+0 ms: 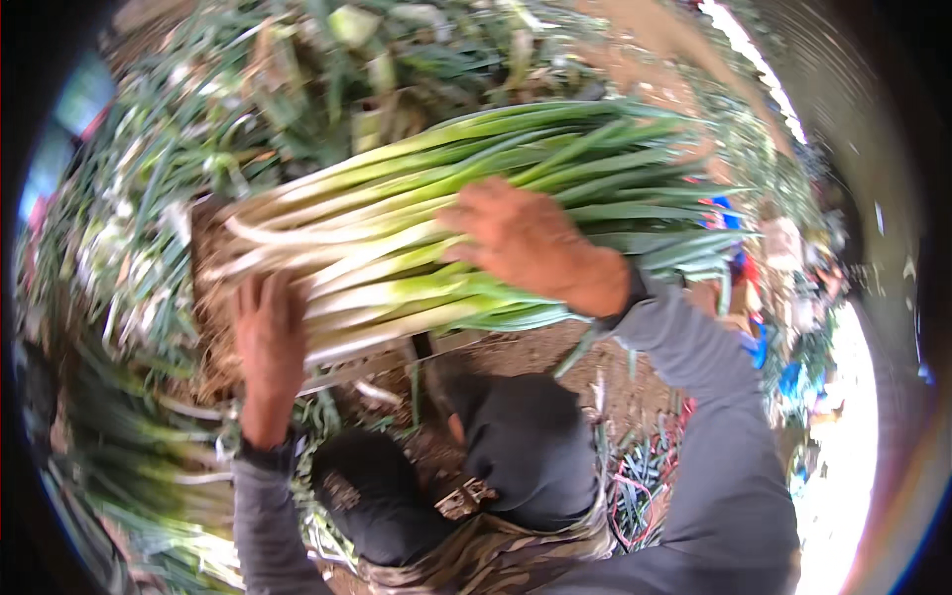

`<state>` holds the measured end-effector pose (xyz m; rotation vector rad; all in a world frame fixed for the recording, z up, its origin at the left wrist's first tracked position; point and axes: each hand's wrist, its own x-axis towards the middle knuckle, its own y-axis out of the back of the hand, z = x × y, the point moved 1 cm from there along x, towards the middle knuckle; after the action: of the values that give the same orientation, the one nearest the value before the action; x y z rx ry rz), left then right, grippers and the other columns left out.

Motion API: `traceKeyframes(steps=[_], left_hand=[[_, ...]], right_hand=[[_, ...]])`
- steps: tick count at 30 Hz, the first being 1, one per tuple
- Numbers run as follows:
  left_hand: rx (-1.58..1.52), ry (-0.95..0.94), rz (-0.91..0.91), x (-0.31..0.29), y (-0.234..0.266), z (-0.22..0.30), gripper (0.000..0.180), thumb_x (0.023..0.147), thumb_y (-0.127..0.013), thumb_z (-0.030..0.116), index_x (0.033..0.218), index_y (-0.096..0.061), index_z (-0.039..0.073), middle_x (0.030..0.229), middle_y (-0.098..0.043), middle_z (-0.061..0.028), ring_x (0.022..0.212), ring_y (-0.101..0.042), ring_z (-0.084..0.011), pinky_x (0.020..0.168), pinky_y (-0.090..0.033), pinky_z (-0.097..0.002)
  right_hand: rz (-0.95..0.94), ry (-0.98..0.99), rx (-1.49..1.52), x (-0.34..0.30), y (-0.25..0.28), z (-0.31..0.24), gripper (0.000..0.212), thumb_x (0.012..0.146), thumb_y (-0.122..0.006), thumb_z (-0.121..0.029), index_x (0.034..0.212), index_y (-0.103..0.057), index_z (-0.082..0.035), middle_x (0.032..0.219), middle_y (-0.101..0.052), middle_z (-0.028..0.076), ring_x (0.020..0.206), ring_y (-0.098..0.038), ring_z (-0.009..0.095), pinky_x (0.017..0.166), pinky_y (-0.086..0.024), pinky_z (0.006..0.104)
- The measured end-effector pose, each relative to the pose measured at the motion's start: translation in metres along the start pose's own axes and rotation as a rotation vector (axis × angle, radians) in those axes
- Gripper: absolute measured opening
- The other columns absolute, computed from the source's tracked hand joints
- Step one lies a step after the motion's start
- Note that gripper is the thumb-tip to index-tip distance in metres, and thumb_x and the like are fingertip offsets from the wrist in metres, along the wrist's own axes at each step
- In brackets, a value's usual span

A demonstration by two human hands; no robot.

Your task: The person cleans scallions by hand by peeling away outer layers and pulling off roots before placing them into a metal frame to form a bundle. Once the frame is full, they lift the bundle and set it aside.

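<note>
A wide layer of long green onions lies in front of me on a low stand with a metal edge. Their white stems and brown roots point left, the green leaves right. My left hand lies on the near root end, fingers stretched over the lower stems. Across the middle of the layer reaches my right hand, its fingers apart and touching the tops of the stems where white turns green. Motion blurs both hands slightly, and the undersides of their fingers are hidden.
Heaped leaves and trimmings cover the ground behind and to the left. More green onions lie at the lower left. My knees are close below the stand. Blue and red scraps sit to the right, before a bright strip.
</note>
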<state>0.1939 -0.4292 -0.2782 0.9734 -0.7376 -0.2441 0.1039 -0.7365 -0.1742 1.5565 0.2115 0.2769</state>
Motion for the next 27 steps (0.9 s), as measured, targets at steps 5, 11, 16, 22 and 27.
traceKeyframes(steps=[5, 11, 16, 22, 27], left_hand=[[-0.115, 0.054, 0.088, 0.022, 0.025, 0.000, 0.030, 0.107, -0.058, 0.020, 0.133, -0.062, 0.005, 0.124, -0.060, -0.0177, 0.117, -0.057, -0.0362, 0.102, -0.046, -0.0478], [-0.072, -0.024, -0.157, 0.042, -0.018, 0.025, 0.040, 0.110, -0.050, 0.025, 0.147, -0.058, 0.015, 0.147, -0.054, -0.0165, 0.139, -0.048, -0.0381, 0.116, -0.035, -0.0489], [-0.044, -0.011, -0.131, 0.030, -0.024, 0.021, 0.041, 0.111, -0.045, 0.029, 0.147, -0.059, 0.017, 0.150, -0.054, -0.0162, 0.144, -0.045, -0.0355, 0.119, -0.033, -0.0492], [-0.059, -0.020, -0.108, 0.031, -0.030, 0.017, 0.040, 0.111, -0.046, 0.030, 0.145, -0.060, 0.016, 0.147, -0.056, -0.0157, 0.141, -0.047, -0.0366, 0.119, -0.033, -0.0486], [0.006, 0.026, -0.127, 0.029, -0.033, 0.020, 0.039, 0.111, -0.046, 0.031, 0.146, -0.059, 0.018, 0.147, -0.057, -0.0118, 0.140, -0.047, -0.0346, 0.117, -0.034, -0.0481]], right_hand=[[0.201, -0.024, 0.012, -0.028, 0.020, -0.017, 0.065, 0.080, -0.082, -0.040, 0.129, -0.063, -0.002, 0.123, -0.060, 0.016, 0.113, -0.060, 0.032, 0.094, -0.053, 0.0437], [0.066, -0.176, -0.136, -0.115, 0.041, -0.001, 0.107, 0.068, -0.090, -0.041, 0.157, -0.040, -0.008, 0.150, -0.045, 0.019, 0.136, -0.048, 0.037, 0.112, -0.041, 0.0486], [0.085, -0.380, -0.409, -0.186, 0.047, 0.044, 0.074, 0.086, -0.063, 0.000, 0.156, -0.044, -0.014, 0.146, -0.052, 0.016, 0.134, -0.051, 0.035, 0.109, -0.043, 0.0482], [-0.003, -0.248, -0.251, -0.205, 0.078, 0.106, 0.071, 0.084, -0.077, -0.015, 0.150, -0.052, -0.017, 0.132, -0.063, 0.011, 0.121, -0.060, 0.031, 0.101, -0.047, 0.0446], [-0.154, -0.222, -0.173, -0.202, 0.084, 0.144, 0.068, 0.082, -0.074, -0.008, 0.147, -0.055, -0.014, 0.118, -0.068, 0.014, 0.110, -0.064, 0.035, 0.097, -0.049, 0.0427]])
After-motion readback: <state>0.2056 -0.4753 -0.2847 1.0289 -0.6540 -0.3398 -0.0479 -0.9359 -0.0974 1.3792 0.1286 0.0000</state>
